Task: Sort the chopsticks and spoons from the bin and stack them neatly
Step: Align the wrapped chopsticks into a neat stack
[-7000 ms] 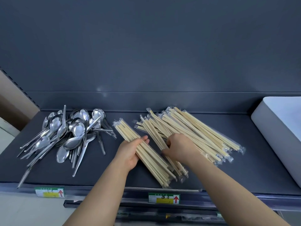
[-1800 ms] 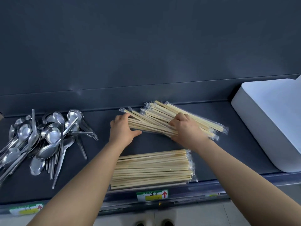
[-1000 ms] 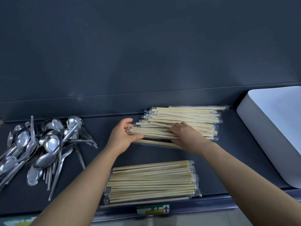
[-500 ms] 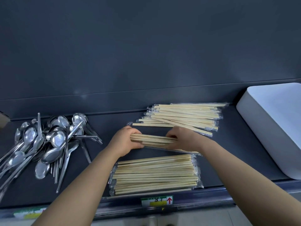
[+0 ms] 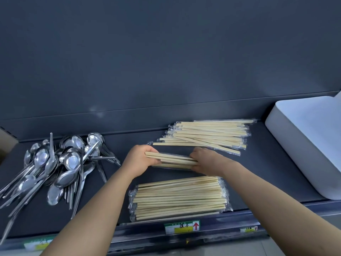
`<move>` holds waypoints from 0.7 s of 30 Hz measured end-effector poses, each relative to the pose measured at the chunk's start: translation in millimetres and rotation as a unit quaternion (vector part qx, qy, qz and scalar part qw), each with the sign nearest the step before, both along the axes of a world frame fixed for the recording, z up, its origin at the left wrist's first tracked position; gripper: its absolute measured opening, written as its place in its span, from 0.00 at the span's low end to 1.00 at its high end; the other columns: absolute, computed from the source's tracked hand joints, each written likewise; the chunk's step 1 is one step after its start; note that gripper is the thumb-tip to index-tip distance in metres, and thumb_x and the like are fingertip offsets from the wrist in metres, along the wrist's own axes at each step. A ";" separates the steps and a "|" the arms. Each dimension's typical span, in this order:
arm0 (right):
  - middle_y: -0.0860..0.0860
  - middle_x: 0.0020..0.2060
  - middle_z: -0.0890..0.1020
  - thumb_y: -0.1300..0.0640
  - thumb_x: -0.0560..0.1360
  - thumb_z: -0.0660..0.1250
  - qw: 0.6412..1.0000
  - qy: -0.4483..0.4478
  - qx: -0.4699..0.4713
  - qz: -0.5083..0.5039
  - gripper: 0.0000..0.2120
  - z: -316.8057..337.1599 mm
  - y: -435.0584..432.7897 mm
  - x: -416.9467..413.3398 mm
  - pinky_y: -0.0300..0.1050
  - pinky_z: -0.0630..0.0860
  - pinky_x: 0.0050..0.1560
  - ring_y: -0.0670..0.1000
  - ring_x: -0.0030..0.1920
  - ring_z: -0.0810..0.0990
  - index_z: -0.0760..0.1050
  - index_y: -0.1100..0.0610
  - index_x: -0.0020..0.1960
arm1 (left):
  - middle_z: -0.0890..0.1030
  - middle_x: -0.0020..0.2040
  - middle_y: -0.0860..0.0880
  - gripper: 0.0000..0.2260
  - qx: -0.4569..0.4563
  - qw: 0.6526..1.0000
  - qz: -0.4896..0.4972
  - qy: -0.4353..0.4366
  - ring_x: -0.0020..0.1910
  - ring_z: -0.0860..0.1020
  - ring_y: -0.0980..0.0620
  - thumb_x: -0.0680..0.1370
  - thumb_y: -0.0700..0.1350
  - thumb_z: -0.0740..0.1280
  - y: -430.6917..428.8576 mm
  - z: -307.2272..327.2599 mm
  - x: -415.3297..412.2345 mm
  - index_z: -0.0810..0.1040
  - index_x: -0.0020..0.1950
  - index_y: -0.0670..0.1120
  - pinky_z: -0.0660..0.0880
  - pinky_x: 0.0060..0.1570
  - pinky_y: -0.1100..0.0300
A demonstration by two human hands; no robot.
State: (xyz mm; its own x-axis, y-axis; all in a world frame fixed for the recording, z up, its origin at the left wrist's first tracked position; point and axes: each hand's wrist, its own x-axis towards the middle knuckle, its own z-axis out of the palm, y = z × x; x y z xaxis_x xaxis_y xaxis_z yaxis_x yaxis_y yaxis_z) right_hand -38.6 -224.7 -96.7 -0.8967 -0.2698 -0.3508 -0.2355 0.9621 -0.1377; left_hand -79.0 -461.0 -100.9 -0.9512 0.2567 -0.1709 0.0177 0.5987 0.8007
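Small bundle of wrapped chopsticks (image 5: 172, 159) held mid-shelf, lying roughly left-right, a bit tilted. Left hand (image 5: 137, 161) wraps its left end, fingers (image 5: 147, 149) curled over the top, closed on it. Right hand (image 5: 204, 160) clamps the right end, fingers (image 5: 194, 154) closed over the sticks. Can't tell if the bundle touches the shelf or is just above it.

Nearer the front edge: neat stack of wrapped chopsticks (image 5: 180, 198), ends lined up, parallel to the edge, just below the held bundle, apart from it.

Behind the hands: loose pile of wrapped chopsticks (image 5: 208, 134) against the back wall, mostly left-right, a few skewed, ends ragged on the left.

Left side: heap of metal spoons (image 5: 60, 165), unsorted, bowls mostly toward the back, handles fanned toward front-left, well apart from the chopsticks.

Right: white bin (image 5: 310, 137) sitting on the shelf, contents not visible.

All on a dark grey shelf (image 5: 267, 174). Front rail carries a green/yellow price label (image 5: 181, 226) with a red arrow, directly under the neat stack.
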 end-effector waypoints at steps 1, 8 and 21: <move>0.55 0.60 0.73 0.52 0.79 0.61 1.000 0.003 0.008 0.001 0.14 -1.3 -1.5 -0.9 0.49 0.71 0.60 0.56 0.60 0.73 0.72 0.58 0.61 | 0.83 0.38 0.53 0.09 0.007 1.000 0.007 0.005 0.37 0.78 0.56 0.67 0.39 0.78 0.7 1.8 0.9 0.83 0.42 0.49 0.72 0.40 0.63; 0.56 0.49 0.79 0.56 0.80 0.58 0.982 0.058 -0.131 -0.126 0.04 21.7 -0.6 -9.3 0.46 0.69 0.45 0.58 0.46 0.76 0.67 0.56 0.51 | 0.61 0.70 0.56 0.52 0.140 0.983 0.115 0.000 0.67 0.66 0.58 0.66 0.45 0.80 -6.0 24.6 4.7 0.48 0.78 0.52 0.65 0.67 0.59; 0.48 0.53 0.80 0.60 0.78 0.64 0.805 0.122 -0.557 -0.166 0.14 34.9 -58.5 5.4 0.37 0.73 0.56 0.42 0.55 0.77 0.72 0.49 0.62 | 0.85 0.48 0.51 0.10 0.283 0.958 -0.036 0.042 0.48 0.82 0.56 0.76 0.35 0.68 46.0 85.9 2.4 0.80 0.53 0.48 0.76 0.48 0.65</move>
State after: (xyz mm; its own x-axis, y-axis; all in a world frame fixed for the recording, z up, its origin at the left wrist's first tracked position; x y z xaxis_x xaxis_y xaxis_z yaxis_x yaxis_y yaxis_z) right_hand -33.2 -283.2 -61.8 -0.9897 -0.0262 0.1406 -0.1421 0.2893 -0.9466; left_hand -76.7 -415.0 -15.0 -0.9319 0.3510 0.0920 0.1220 0.0644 0.9904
